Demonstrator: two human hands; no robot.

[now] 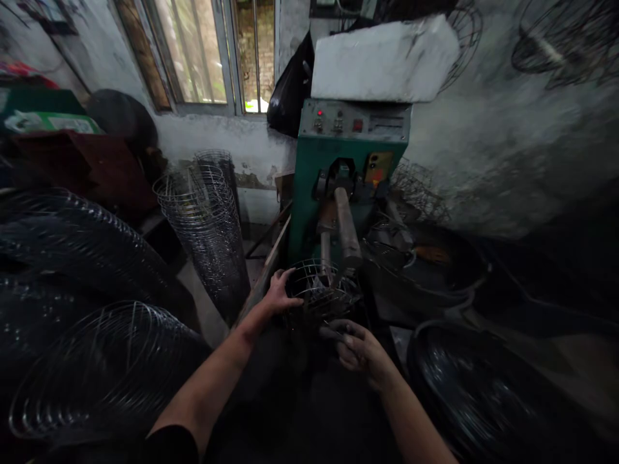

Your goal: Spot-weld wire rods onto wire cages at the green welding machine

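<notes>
A round wire basket frame (314,265) sits below the electrode arms of a green spot-welding machine (305,167). My left hand (279,293) is at the left side of the frame, thumb and fingers bent around its wires. Lower and to the right, my right hand (356,348) has its fingers curled together in a pinch. What lies in that pinch is too dark and blurred to name. The thick upper electrode arm (347,225) reaches out over the frame, with a thinner lower arm (325,248) beneath it.
Tall stacks of wire baskets (206,238) stand to the left, with a larger wire stack (111,367) nearer me. At right are a dark round tub (449,293) and a shiny black coil (478,386). A white foam block (382,61) rests on the machine.
</notes>
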